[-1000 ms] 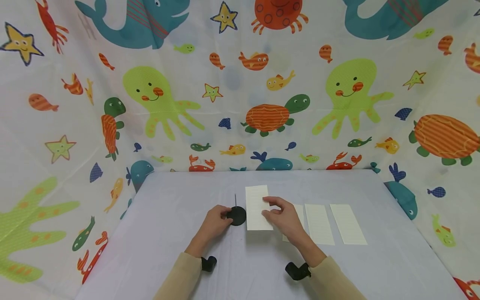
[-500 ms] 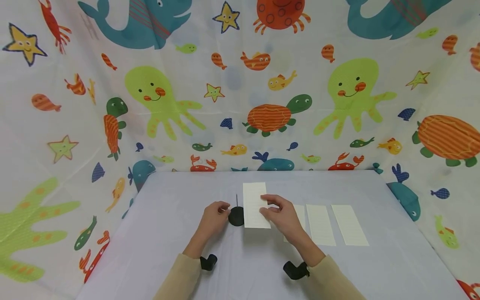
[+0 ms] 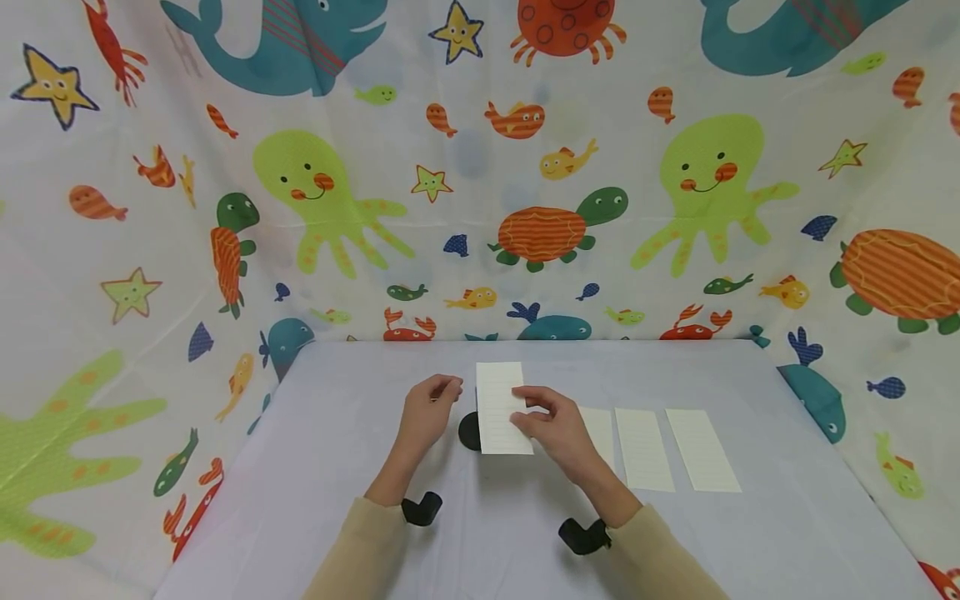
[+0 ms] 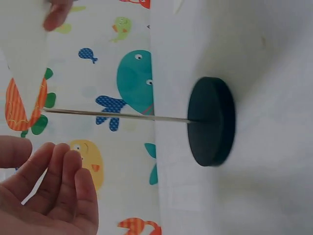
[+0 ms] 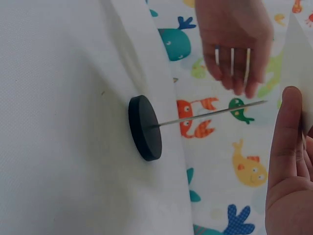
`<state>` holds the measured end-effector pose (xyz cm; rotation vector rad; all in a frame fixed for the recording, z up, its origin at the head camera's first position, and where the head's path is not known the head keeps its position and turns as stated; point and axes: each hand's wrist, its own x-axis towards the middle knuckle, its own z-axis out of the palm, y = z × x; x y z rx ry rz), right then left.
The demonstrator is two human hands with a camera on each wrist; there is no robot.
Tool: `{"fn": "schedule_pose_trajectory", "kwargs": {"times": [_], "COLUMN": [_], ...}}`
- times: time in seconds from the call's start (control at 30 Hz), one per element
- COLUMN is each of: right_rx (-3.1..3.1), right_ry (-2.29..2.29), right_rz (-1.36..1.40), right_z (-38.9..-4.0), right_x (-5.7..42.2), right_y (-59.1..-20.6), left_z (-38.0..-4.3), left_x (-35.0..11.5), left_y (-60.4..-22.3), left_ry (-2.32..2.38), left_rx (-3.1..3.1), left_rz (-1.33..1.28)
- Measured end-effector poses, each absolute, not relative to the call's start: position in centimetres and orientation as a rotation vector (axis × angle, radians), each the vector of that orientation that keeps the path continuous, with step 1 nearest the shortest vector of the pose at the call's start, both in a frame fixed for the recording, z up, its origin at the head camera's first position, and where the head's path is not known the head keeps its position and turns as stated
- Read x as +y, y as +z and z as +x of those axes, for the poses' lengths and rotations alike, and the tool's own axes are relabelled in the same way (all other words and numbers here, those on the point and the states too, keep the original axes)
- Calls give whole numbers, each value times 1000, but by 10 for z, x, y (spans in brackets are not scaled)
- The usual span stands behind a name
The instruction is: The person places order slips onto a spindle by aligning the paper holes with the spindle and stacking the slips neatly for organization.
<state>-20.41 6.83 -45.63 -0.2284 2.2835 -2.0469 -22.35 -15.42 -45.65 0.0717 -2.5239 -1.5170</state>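
A receipt spike, with a round black base [image 4: 210, 122] and a thin upright metal rod [image 4: 117, 115], stands on the table. My right hand [image 3: 558, 427] pinches a lined white paper slip [image 3: 502, 408] between thumb and fingers and holds it above the base. In the head view the slip covers most of the spike. The rod's tip looks apart from the slip [image 5: 299, 63] in the right wrist view. Level with the tip, my left hand [image 3: 426, 412] hovers beside it, fingers loosely bent and holding nothing; they [image 4: 58, 181] do not touch the rod.
Further lined paper slips lie in a row to the right, including a middle one [image 3: 645, 450] and a rightmost one [image 3: 703, 450]; my right hand partly covers the nearest slip [image 3: 597, 429]. A sea-animal curtain [image 3: 420, 233] hangs behind the white-covered table [image 3: 360, 375].
My left hand has let go of the spike's base and risen to the height of the rod's tip. The right hand has carried its slip slightly left and up, over the spike.
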Motion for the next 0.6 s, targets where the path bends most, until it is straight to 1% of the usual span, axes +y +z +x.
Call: {"fn": "schedule_pose_trajectory", "kwargs": {"times": [0.17, 0.33, 0.6], "right_rx": [2276, 2272, 2238], "right_ry": [-2037, -2025, -2034], "right_rz": [-217, -223, -212], "right_z": [-206, -207, -207], "right_x": [64, 60, 57], "right_y": [-456, -457, -458], "left_z": [-227, -232, -237], "left_x": [-149, -146, -141], "left_y": [-444, -439, -437], "left_ry": [-1631, -1729, -1700], "left_rx": [-2474, -2449, -2505], "left_rz": [70, 111, 207]}}
